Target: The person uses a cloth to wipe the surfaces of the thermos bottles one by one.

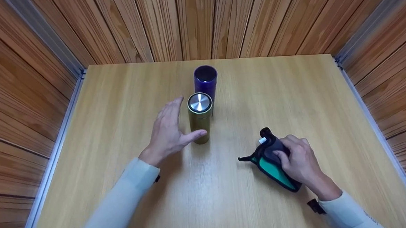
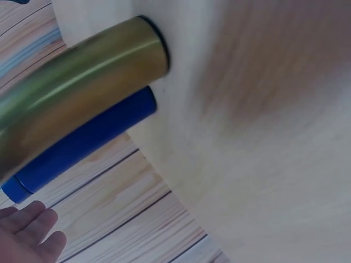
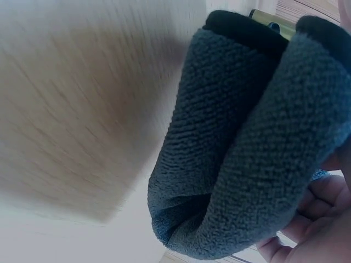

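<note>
A gold thermos flask (image 1: pixel 197 123) with a shiny metal lid stands upright near the table's middle. Right behind it is a purple-blue flask (image 1: pixel 205 84), partly hidden by the gold one. My left hand (image 1: pixel 167 131) is at the gold flask's left side, fingers extended and thumb spread; the thumb overlaps the flask's lower part in the head view. In the left wrist view, fingertips (image 2: pixel 35 227) show beside the blue flask's top end. With my right hand (image 1: pixel 301 159) I grip a folded cleaning cloth (image 3: pixel 219 142), grey and fuzzy with black edging and a green side, low over the table's right half.
The light wooden table (image 1: pixel 278 92) is bounded by wood-plank walls (image 1: pixel 196 24) at the back and both sides. Metal rails run along the left and right edges. A small white tag (image 1: pixel 262 140) sticks out from the cloth.
</note>
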